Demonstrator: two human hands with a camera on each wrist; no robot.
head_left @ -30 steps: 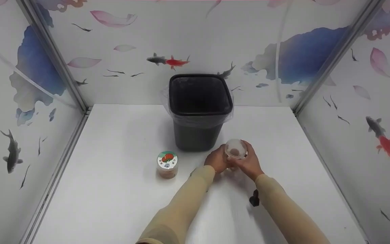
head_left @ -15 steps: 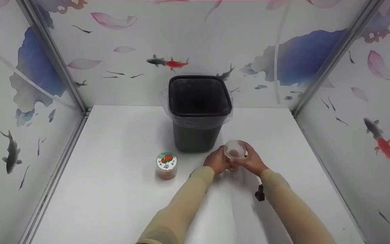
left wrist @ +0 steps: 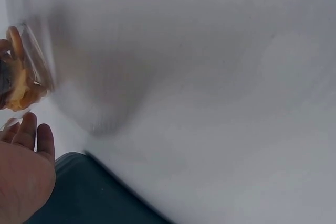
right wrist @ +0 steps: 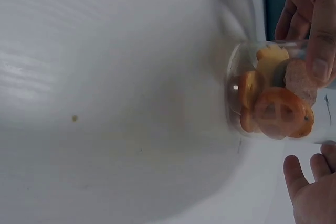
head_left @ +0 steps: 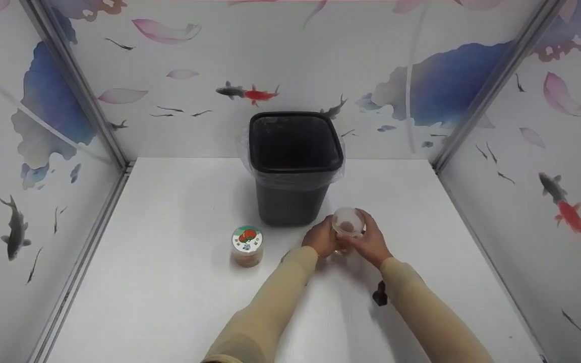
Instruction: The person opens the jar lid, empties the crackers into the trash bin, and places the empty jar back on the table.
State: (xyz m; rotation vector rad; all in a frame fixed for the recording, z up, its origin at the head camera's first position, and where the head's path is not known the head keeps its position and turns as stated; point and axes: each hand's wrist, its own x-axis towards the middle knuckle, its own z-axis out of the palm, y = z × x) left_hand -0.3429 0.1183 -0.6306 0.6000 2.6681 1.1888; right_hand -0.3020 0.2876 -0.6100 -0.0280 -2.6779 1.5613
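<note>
A clear jar of snacks [head_left: 347,222] is held between both hands, its translucent round top facing up in the head view. My left hand [head_left: 321,238] grips its side, the thumb lying across the wall in the right wrist view. Around the upper rim my right hand [head_left: 372,242] holds the jar, thumb in front and fingers behind. Golden ring-shaped and pale pieces [right wrist: 278,111] show through the wall. Whether the translucent top is a separate lid cannot be told. To the left stands a second jar [head_left: 247,247] with a printed lid, touched by neither hand.
A black bin [head_left: 290,201] with a clear liner bag [head_left: 295,180] round its rim stands behind the hands. White panels [head_left: 184,126] painted with fish and petals enclose the white table [head_left: 169,302]. A black device [head_left: 380,295] hangs below my right wrist.
My right wrist swung outward to the right, then came back in, with its fingers staying at the jar's rim. The left hand and the second jar stay in place.
</note>
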